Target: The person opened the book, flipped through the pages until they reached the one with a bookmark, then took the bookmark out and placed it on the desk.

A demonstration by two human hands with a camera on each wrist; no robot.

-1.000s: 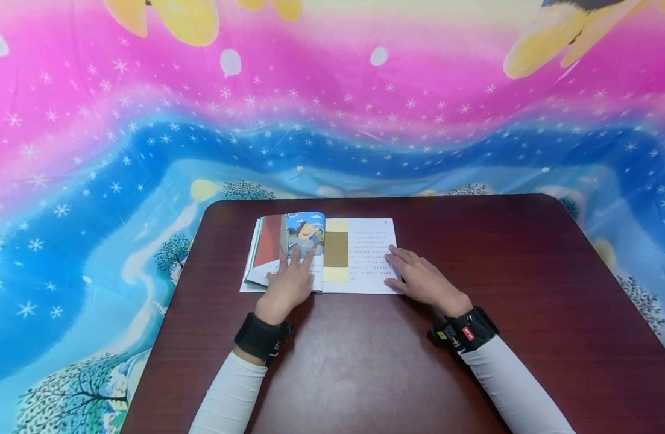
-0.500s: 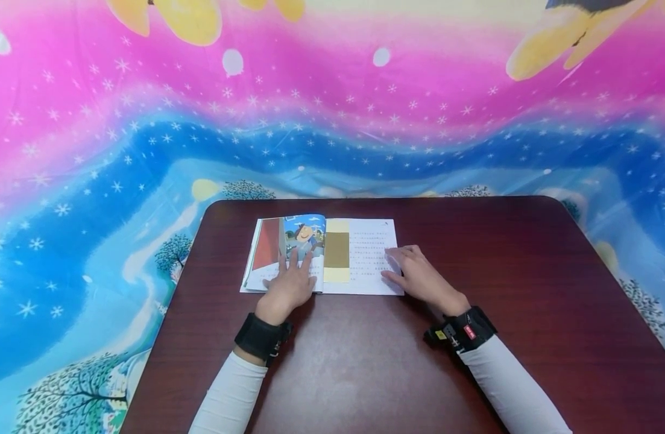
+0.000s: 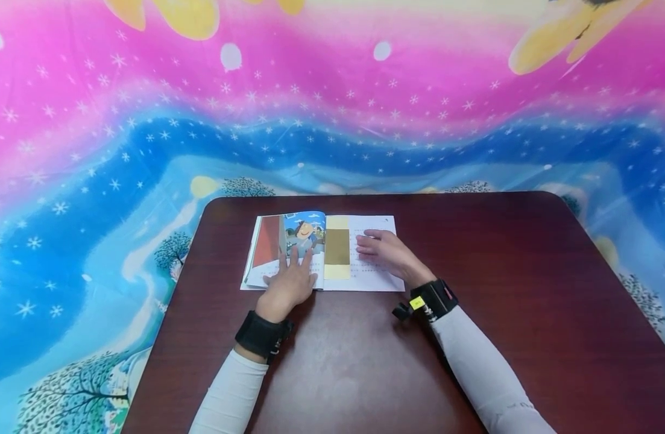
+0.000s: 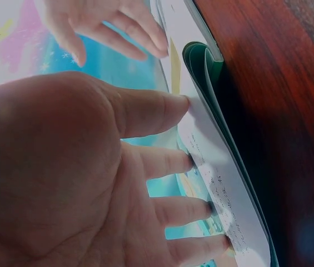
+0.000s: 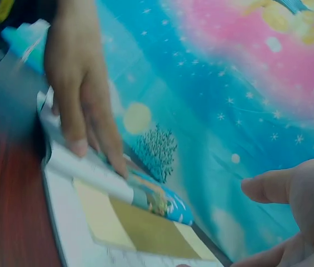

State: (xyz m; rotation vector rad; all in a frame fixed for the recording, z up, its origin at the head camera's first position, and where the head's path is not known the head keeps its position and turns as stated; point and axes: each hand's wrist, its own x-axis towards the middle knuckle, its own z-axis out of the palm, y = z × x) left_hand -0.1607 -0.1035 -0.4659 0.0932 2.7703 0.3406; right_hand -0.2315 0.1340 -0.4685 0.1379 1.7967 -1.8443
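An open picture book lies on the dark wooden table, an illustrated page on its left side and printed text on its right. A yellow strip with a brown-gold block runs beside the spine on the right page. My left hand presses the left page with spread, straight fingers; in the left wrist view its fingertips meet the paper. Over the right page my right hand is held with fingers extended, gripping nothing. The right wrist view shows the left page bulging in a curve near the spine.
The reddish-brown table extends around the book on all sides. Behind it hangs a colourful cloth backdrop with snowflakes and trees. Each wrist wears a black strap with a small device.
My right hand has moved left from the book's right edge to over the right page. The left-hand page lies a little flatter than a second ago, while my left hand stays in place.
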